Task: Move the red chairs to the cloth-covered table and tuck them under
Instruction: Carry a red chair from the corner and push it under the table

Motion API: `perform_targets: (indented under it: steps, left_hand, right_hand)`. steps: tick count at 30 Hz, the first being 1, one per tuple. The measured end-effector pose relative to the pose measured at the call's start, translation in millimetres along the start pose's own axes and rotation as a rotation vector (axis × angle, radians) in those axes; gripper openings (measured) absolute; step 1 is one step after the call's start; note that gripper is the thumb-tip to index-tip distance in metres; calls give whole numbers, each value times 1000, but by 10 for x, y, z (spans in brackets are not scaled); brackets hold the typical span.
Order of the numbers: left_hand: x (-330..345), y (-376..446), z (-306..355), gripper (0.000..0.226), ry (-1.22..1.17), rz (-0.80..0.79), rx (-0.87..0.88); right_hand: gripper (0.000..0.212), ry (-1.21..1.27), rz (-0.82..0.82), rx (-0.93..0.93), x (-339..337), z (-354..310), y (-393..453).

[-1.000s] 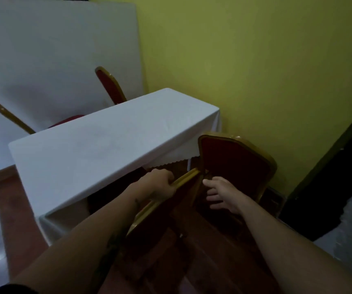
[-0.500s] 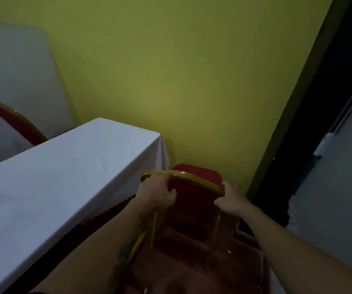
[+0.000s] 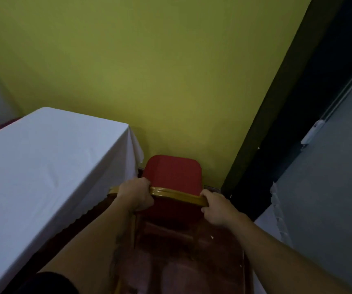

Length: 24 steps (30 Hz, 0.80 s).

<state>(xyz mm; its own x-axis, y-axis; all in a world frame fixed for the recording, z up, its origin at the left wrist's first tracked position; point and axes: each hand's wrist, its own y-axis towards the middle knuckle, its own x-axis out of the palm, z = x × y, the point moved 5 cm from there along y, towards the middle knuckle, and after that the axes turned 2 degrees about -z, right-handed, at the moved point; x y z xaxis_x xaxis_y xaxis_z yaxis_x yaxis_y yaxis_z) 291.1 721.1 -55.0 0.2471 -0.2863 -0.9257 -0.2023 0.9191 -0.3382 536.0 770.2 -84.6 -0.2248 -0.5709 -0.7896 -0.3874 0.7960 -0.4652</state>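
Both hands, left hand (image 3: 135, 195) and right hand (image 3: 216, 207), clench the gold-framed red padded chair (image 3: 172, 177) beside the white cloth-covered table (image 3: 43, 166) corner, not yet tucked under.

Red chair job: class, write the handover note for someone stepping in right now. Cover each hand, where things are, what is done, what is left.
Left hand: shut on the gold top rail of the red chair.
Right hand: shut on the same rail, other end.
Chair: beside the short end of the cloth-covered table, seat facing the yellow wall, not under the table.
Done: chair gripped with both hands.
Left: turn it toward the table and tuck it under. Other chairs cannot be judged from this view.
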Motion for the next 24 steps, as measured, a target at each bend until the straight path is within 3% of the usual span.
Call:
perform_targets:
  steps: [5, 10, 18, 22, 24]
  left_hand:
    - [-70, 6, 169, 16, 114, -52, -121]
    - [32, -157, 562, 12, 136, -68, -169]
    - [334, -407, 1522, 34, 70, -90, -213]
    - [455, -511, 1851, 37, 40, -89, -233]
    - [488, -562, 1934, 39, 34, -84, -236]
  right_hand:
    - [30, -71, -55, -82, -63, 141, 43]
    - [37, -156, -144, -139, -207, 429, 20]
    - [39, -141, -188, -37, -523, 1175, -125]
    - [36, -74, -105, 57, -557, 1534, -203]
    - [52, 27, 0, 131, -519, 1681, -263]
